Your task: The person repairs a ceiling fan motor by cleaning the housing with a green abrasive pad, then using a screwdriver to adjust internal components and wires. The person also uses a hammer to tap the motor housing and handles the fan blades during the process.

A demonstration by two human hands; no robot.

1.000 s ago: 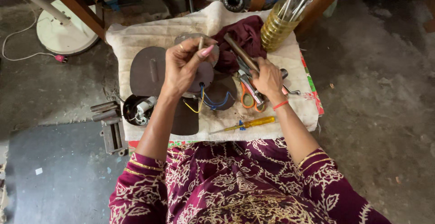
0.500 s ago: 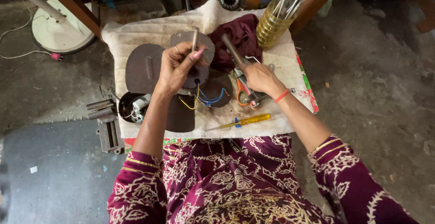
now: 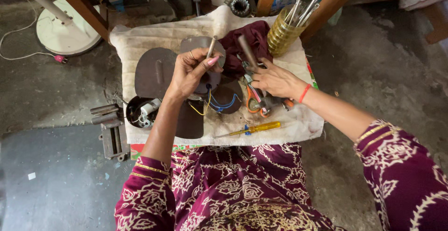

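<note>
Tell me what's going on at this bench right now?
A person sits at a small cloth-covered table strewn with tools and dark flat metal parts. The left hand holds a thin metal rod upright above a part with blue and yellow wires. The right hand rests among the tools, gripping a brown tool handle, next to orange-handled pliers. A yellow screwdriver lies untouched at the near edge, and a yellow cup of wrenches stands at the back.
</note>
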